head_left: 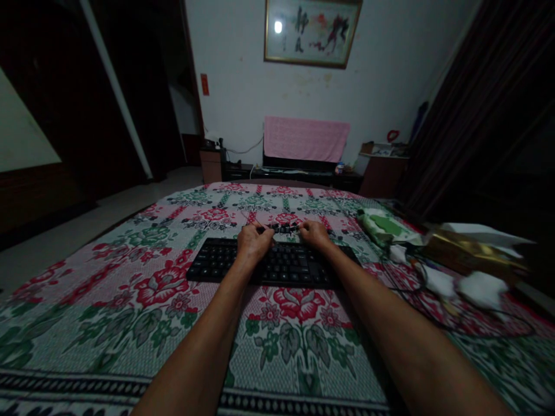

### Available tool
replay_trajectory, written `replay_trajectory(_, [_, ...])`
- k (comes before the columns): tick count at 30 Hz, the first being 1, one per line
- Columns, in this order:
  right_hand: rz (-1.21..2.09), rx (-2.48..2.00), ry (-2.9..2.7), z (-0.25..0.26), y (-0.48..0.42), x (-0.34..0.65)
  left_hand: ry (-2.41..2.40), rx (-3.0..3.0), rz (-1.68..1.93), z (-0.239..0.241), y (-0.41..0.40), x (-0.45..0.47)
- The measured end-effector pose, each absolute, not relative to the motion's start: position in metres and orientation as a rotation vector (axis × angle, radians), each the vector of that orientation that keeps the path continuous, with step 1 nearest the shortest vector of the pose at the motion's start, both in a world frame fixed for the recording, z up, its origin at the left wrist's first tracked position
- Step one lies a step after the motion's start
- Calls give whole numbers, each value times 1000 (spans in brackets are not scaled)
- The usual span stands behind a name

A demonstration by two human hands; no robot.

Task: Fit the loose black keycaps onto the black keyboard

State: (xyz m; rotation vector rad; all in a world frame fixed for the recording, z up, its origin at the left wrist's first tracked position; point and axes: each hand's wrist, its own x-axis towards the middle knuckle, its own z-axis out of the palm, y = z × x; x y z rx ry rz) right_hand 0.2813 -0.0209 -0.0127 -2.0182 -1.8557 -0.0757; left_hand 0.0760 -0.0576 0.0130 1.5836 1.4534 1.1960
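A black keyboard (299, 263) lies flat on a flowered cloth (299, 303) in front of me. Over its far edge, my left hand (255, 242) is closed in a pinch; a small dark piece and a thin wire-like line show at its fingers, too small to name. My right hand (314, 234) is also closed, fingertips together near the keyboard's far right part. What it pinches is hidden. Between the two hands, several small black pieces (284, 229), perhaps keycaps, sit just beyond the keyboard. Both forearms cross the near side, and the right one covers part of the keyboard's right end.
To the right are a black cable (410, 292), a green and white packet (384, 226), crumpled white tissues (481, 289) and a gold box (472, 248). Beyond the table's far edge, a pink cloth (306, 138) hangs over a dark screen on a low cabinet.
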Motion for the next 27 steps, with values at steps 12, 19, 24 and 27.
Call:
replay_trajectory(12, [-30, -2014, -1925, -17, -5, 282, 1451, 1581, 1222, 7, -53, 77])
replay_trajectory(19, [-156, -2023, -2065, -5, -7, 274, 1469, 1607, 1220, 8, -54, 78])
replay_trajectory(24, [-192, -2048, -2107, -3, -6, 272, 1496, 1606, 1226, 9, -55, 78])
replay_trajectory(27, [-197, -2060, -2114, -5, -3, 272, 1490, 1613, 1222, 10, -55, 78])
